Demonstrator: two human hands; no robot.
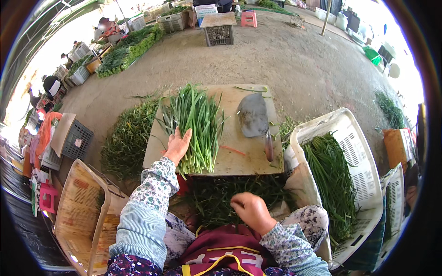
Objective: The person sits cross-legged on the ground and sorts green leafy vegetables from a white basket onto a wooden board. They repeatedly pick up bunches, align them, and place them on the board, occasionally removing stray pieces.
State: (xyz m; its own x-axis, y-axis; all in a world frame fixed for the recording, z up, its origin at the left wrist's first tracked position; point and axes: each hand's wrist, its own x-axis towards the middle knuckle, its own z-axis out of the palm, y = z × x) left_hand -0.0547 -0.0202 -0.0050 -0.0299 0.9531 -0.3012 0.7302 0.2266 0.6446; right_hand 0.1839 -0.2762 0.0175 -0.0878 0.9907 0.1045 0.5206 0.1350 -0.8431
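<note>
A large bunch of long green leafy stalks, like garlic chives, lies on the left half of a wooden board, pale cut ends towards me. My left hand rests on the bunch's left side, thumb and fingers spread over the stalks. My right hand is in the air above my lap, short of the board's near edge, fingers curled; whether anything is in it cannot be told. A broad-bladed cleaver with a wooden handle lies on the board's right side. Left of its handle is a thin red strip.
A white plastic crate of green stalks stands at my right. An orange-stained crate is at my left. Leaf heaps lie left of the board and beneath it. Farther off are a small table, a red stool and several people.
</note>
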